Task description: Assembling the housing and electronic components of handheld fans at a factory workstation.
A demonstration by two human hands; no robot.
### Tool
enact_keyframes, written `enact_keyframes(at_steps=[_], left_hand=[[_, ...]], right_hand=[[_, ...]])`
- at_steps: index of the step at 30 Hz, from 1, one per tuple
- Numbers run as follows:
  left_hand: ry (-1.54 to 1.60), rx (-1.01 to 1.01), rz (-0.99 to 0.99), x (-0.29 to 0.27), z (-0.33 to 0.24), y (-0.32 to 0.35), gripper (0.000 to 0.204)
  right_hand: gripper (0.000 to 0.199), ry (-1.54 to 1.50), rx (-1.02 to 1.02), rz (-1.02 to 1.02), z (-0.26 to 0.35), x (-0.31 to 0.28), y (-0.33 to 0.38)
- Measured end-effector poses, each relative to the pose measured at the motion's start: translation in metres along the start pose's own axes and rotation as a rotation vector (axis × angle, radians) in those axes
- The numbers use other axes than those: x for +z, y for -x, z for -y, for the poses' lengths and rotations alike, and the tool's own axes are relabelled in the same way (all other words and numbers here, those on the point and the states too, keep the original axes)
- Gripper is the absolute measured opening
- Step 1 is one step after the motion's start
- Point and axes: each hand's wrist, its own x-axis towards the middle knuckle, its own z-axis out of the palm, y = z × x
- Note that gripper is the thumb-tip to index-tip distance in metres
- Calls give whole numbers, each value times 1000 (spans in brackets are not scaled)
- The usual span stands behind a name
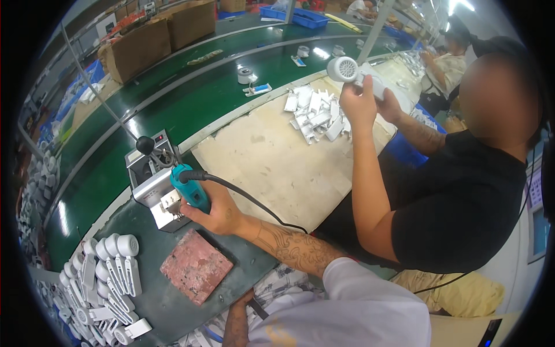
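Right hand (217, 211) has its grip closed around the teal soldering iron (191, 188), beside the grey stand (151, 185); left hand's grip is hidden.

This is a factory assembly line. A long green conveyor belt (191, 87) runs past a row of workbenches, with cardboard boxes (156, 34) and blue plastic crates (300, 16) stacked on its far side. Batches of identical white plastic parts lie in a heap (318, 113) on the beige bench (272, 168) and in rows (107, 272) on a dark mat, and several seated workers (445, 191) line the belt, one beside a soldering station (153, 179).
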Motion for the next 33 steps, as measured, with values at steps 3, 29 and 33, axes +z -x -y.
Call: enact_keyframes(at_steps=[3,29,33], left_hand=[[-49,43,-78,2,0,0,43],[42,67,-139,5,3,1,30],[58,142,-348,1,2,4,19]], right_hand=[[36,47,18,11,2,-1,0],[33,82,16,-2,1,-4,-1],[45,67,2,-3,-8,-4,-1]])
